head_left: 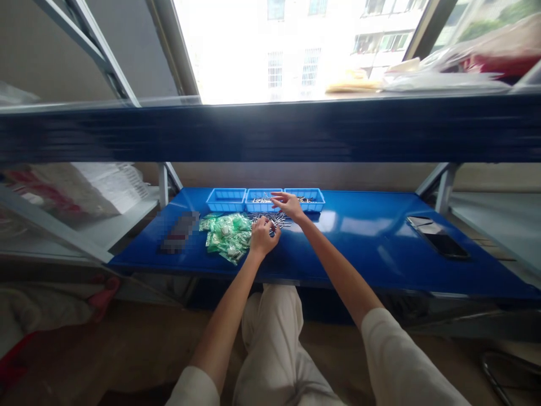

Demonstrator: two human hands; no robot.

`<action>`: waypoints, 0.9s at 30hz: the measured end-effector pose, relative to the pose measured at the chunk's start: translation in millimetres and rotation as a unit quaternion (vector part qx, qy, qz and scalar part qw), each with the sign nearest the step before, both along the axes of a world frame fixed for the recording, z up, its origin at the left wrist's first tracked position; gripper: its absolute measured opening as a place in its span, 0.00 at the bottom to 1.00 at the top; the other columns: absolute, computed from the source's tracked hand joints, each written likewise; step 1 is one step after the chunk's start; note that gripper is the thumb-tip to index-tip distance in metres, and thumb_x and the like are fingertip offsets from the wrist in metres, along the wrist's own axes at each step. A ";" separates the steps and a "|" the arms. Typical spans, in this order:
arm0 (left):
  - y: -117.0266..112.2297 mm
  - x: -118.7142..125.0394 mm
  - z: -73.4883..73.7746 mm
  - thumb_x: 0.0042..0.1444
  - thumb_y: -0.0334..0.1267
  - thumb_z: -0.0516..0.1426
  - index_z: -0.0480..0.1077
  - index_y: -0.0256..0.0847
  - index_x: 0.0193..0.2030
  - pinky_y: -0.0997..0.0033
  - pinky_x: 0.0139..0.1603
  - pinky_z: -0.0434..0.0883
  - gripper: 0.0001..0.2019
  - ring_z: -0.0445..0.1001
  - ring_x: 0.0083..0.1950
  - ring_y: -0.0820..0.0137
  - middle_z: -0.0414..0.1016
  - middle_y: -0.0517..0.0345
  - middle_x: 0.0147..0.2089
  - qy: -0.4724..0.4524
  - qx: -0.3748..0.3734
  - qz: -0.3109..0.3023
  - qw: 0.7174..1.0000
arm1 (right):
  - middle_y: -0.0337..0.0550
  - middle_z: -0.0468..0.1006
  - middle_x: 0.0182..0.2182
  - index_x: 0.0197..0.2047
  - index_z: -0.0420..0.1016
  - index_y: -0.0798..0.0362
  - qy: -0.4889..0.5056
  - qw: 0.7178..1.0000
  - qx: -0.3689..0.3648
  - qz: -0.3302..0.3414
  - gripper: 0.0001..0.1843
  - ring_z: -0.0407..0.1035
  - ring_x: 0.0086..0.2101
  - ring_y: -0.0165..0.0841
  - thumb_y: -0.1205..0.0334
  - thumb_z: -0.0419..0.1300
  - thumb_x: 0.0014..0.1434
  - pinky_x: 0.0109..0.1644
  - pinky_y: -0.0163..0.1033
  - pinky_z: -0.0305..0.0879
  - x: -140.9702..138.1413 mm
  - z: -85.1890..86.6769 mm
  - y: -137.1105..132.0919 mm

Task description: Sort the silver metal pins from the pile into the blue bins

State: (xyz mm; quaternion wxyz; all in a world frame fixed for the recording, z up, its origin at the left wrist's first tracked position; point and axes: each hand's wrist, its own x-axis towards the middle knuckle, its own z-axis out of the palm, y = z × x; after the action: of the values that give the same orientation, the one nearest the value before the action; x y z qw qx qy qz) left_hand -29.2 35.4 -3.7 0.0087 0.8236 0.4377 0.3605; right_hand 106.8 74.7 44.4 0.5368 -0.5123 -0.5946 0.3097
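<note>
A heap of small metal pins (274,218) lies on the blue shelf (363,242) in front of three blue trays. My left hand (262,235) rests at the near edge of that heap, fingers curled around what looks like a few pins. My right hand (288,203) reaches over the middle tray (262,200) with its fingers spread and apart. The right tray (306,198) also holds some pins; the left tray (226,199) looks empty. A pile of small green plastic bags (227,235) lies just left of my left hand.
A dark phone (439,238) lies on the shelf at the right. A blurred dark object (181,231) sits left of the green bags. A thick blue beam (270,129) crosses overhead. Grey shelf posts (163,185) stand at both sides. My knees are under the shelf.
</note>
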 end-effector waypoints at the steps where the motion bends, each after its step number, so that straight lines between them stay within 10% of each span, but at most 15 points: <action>1: -0.1 -0.4 -0.1 0.53 0.39 0.51 0.65 0.40 0.25 0.62 0.44 0.64 0.09 0.66 0.39 0.65 0.65 0.53 0.34 -0.004 -0.001 -0.005 1.000 | 0.46 0.78 0.33 0.41 0.75 0.52 -0.039 0.999 0.008 0.000 0.20 0.72 0.27 0.33 0.50 0.61 0.47 0.26 0.36 0.66 2.1 -0.6 -0.9; 9: 0.9 0.1 0.0 0.51 0.34 0.51 0.65 0.40 0.24 0.63 0.43 0.64 0.06 0.66 0.38 0.66 0.64 0.54 0.33 -0.002 -0.002 0.010 1.000 | 0.45 0.75 0.39 0.41 0.75 0.48 -0.332 0.937 -0.009 -0.105 0.26 0.69 0.36 0.39 0.43 0.63 0.41 0.32 0.36 0.62 13.9 -37.5 -39.0; 27: 1.0 0.0 -4.9 0.51 0.32 0.50 0.65 0.40 0.32 0.62 0.41 0.63 0.04 0.66 0.41 0.62 0.67 0.52 0.35 0.011 0.013 0.083 0.996 | 0.42 0.74 0.36 0.36 0.75 0.48 -0.294 0.951 0.031 -0.090 0.11 0.68 0.31 0.32 0.56 0.53 0.57 0.33 0.35 0.61 1.3 -50.3 -49.1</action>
State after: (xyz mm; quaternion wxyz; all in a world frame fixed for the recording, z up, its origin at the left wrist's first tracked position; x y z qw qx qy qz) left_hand -29.2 36.4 -8.6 -0.0368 0.7886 0.4995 0.3567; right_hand 108.0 25.6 -5.9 0.3796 -0.6151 -0.6867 0.0775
